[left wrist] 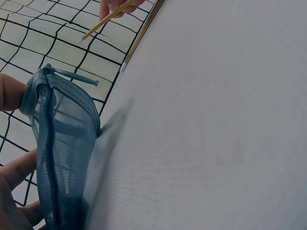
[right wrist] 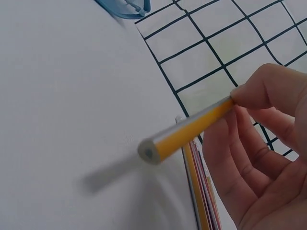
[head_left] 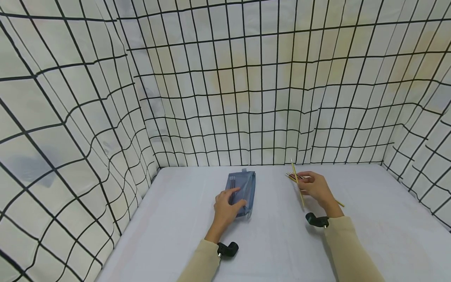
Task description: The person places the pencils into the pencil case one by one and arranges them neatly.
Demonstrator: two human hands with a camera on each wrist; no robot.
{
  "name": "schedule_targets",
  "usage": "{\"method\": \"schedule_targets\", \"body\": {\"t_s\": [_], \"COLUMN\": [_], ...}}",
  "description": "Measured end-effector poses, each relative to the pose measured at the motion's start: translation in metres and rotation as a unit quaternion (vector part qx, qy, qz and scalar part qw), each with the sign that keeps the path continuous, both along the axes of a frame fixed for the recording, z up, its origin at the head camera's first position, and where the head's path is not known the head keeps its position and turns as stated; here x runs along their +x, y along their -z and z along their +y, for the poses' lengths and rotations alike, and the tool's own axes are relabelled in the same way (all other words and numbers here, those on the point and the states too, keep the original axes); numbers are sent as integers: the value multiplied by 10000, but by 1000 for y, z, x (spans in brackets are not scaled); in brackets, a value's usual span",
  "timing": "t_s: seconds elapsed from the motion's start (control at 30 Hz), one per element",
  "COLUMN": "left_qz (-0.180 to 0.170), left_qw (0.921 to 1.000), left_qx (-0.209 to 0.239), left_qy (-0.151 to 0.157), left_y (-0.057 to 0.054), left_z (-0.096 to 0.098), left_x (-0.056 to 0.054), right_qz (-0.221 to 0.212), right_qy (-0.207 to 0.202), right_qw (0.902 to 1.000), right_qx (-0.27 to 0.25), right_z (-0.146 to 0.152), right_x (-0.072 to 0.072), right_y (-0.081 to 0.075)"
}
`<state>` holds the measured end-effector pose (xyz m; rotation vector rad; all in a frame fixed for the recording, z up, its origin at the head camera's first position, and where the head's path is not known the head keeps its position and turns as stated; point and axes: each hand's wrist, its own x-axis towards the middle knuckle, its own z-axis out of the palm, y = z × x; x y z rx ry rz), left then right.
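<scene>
My left hand (head_left: 226,207) rests on a blue mesh zip pouch (head_left: 246,182) lying on the white table. Its thumb and fingers are spread over the top face. Dark, slim sticks (head_left: 231,186) show through the mesh. From the left wrist, the pouch's zipped side (left wrist: 72,129) faces the camera, with the thumb at its far end. My right hand (head_left: 316,188) pinches a yellow pencil (right wrist: 192,127) between thumb and fingertips, tilted above the table. Its flat, unsharpened-looking end points at the wrist camera. Below that hand lies a bundle of pencils (right wrist: 196,191), partly hidden by the fingers.
The white tabletop (head_left: 271,243) spreads around both hands. Black grid netting (head_left: 260,98) over pale cloth walls off the back and sides. A dark wrist camera mount (head_left: 228,249) sits at the left cuff, another mount (head_left: 317,220) at the right.
</scene>
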<state>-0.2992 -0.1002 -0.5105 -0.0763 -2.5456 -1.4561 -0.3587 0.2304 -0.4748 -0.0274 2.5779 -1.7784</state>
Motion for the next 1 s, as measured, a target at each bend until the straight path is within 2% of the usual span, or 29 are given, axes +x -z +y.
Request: {"method": "schedule_targets", "body": {"t_s": [0.2,0.63,1.0], "left_qz": [-7,29,48], "left_qw": [10000,10000,10000], "left_qx": [-3,52,26], "left_qy": [-16,-18,16], "left_y": [0,-2,-2], "left_z": [0,-1,-1], "left_x": [0,1,0], "right_qz": [-40,-343,-600], "right_qy": [-167,-437,-467], "right_qw": [9992,9948,9934], "right_qx": [-358,-855,-864], "right_z": [-1,-20,-46], "right_x": [-4,-3,-1], "right_y": [6,4,9]}}
